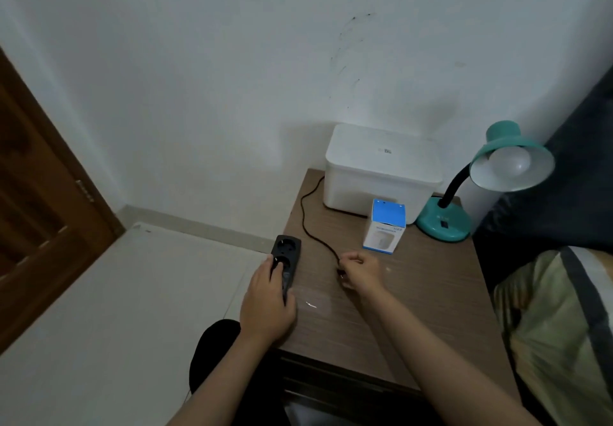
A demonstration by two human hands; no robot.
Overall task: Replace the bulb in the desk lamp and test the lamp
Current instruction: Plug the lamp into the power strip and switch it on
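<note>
A teal desk lamp [444,223] stands at the table's far right, its shade tilted toward me with a white bulb [509,161] screwed in, unlit. Its black cord [306,216] runs left behind the white box and curves forward across the table. My right hand [360,271] pinches the cord's plug end. My left hand [267,303] grips a black power strip [287,253] lying at the table's left edge, sockets facing up. A blue and white bulb carton [384,226] stands upright in front of the white box.
A white lidded box [381,173] sits against the wall at the back of the brown wooden table [414,293]. A bed with a striped pillow [557,319] borders the right side. A wooden door [39,213] is at left, pale floor below.
</note>
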